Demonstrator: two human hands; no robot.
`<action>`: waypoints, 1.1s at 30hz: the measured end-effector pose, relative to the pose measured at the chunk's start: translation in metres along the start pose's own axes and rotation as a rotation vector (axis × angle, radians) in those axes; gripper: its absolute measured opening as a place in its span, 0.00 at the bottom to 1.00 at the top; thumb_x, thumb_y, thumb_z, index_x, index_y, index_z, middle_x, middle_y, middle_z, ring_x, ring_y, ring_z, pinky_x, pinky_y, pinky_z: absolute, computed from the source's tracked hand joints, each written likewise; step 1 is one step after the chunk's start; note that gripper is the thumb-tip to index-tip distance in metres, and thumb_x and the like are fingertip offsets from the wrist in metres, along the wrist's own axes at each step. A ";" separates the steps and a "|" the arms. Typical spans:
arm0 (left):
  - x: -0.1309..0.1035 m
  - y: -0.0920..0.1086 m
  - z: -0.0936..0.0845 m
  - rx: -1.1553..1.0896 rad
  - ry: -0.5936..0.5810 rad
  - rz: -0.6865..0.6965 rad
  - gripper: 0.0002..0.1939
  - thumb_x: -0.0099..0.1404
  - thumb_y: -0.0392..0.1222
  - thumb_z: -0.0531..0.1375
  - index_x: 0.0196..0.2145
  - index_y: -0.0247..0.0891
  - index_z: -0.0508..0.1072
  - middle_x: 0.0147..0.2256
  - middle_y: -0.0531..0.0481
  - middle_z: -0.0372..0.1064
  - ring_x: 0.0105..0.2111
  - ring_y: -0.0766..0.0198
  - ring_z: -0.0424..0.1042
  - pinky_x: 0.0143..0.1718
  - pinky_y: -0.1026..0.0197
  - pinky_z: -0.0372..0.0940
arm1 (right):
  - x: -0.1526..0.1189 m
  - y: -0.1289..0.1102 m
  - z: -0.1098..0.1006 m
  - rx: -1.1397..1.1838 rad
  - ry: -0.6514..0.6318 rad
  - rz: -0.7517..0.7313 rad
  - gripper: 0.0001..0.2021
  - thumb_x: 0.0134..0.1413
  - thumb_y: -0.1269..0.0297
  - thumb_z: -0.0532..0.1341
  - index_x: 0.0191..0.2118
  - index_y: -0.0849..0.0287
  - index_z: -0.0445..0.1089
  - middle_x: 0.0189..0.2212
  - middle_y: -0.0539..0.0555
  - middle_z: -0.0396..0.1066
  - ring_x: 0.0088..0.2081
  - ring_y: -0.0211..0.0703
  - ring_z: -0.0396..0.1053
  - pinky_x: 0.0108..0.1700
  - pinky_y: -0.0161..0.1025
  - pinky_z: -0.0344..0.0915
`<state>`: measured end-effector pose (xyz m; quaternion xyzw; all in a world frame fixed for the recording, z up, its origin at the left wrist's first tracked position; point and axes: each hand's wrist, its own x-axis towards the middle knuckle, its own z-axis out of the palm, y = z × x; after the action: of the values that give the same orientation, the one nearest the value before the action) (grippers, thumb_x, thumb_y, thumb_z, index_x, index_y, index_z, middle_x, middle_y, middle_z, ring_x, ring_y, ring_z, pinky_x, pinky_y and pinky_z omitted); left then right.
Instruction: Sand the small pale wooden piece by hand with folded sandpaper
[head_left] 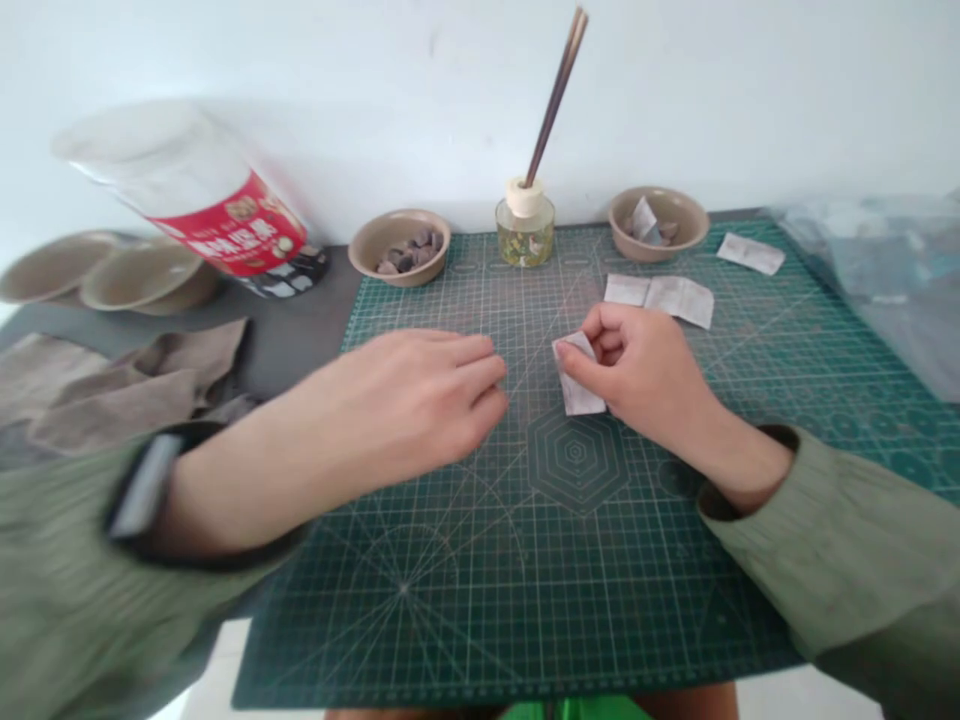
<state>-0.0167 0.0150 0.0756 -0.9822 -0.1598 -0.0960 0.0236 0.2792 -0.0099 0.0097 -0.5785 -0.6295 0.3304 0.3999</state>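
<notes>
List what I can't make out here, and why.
In the head view:
Left hand: its palm side, hidden by its own back.
Paper slip in the right hand: markings, too small and blurred to read.
Clear plastic: its far end, cut off by the right edge.
Wristband: its face, blurred.

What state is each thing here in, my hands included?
Left hand, curled, grasp unclear
Right hand, pinching a paper slip
Loose papers, lying on the cutting mat
Cutting mat, spread flat
Bottle, upright, with leaning sticks
Bowl left of bottle, holding dark pieces
Bowl right of bottle, holding paper and pieces
Far-left bowls, upright
Tall container, standing, lid state blurred
Cloth, rumpled
Clear plastic, crumpled
</notes>
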 end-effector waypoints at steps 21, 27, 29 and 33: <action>0.000 0.025 0.065 -0.845 0.322 -0.566 0.07 0.87 0.42 0.74 0.54 0.45 0.95 0.48 0.47 0.97 0.46 0.52 0.95 0.50 0.54 0.88 | -0.007 -0.008 0.001 0.191 -0.071 0.043 0.19 0.65 0.54 0.79 0.32 0.50 0.70 0.23 0.45 0.72 0.25 0.39 0.66 0.28 0.39 0.57; -0.009 0.028 0.073 -0.782 0.377 -0.533 0.08 0.83 0.35 0.76 0.49 0.48 0.95 0.49 0.47 0.95 0.51 0.53 0.93 0.59 0.51 0.88 | -0.011 -0.014 0.003 0.306 -0.155 0.145 0.24 0.63 0.52 0.86 0.32 0.51 0.72 0.23 0.45 0.74 0.23 0.38 0.66 0.23 0.35 0.57; -0.012 0.029 0.073 -0.760 0.377 -0.540 0.07 0.83 0.35 0.77 0.48 0.49 0.95 0.46 0.49 0.94 0.47 0.55 0.92 0.54 0.54 0.87 | -0.012 -0.014 0.004 0.328 -0.172 0.161 0.26 0.62 0.52 0.88 0.31 0.51 0.72 0.22 0.44 0.72 0.22 0.37 0.63 0.21 0.34 0.55; -0.015 0.032 0.074 -0.777 0.340 -0.586 0.03 0.84 0.40 0.79 0.48 0.48 0.94 0.44 0.50 0.94 0.42 0.56 0.91 0.46 0.56 0.85 | -0.015 -0.017 0.004 0.321 -0.195 0.179 0.26 0.63 0.52 0.89 0.31 0.51 0.71 0.20 0.42 0.69 0.20 0.36 0.62 0.20 0.34 0.53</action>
<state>-0.0069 -0.0144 -0.0001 -0.8028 -0.3748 -0.3094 -0.3454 0.2681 -0.0265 0.0209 -0.5260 -0.5507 0.5151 0.3933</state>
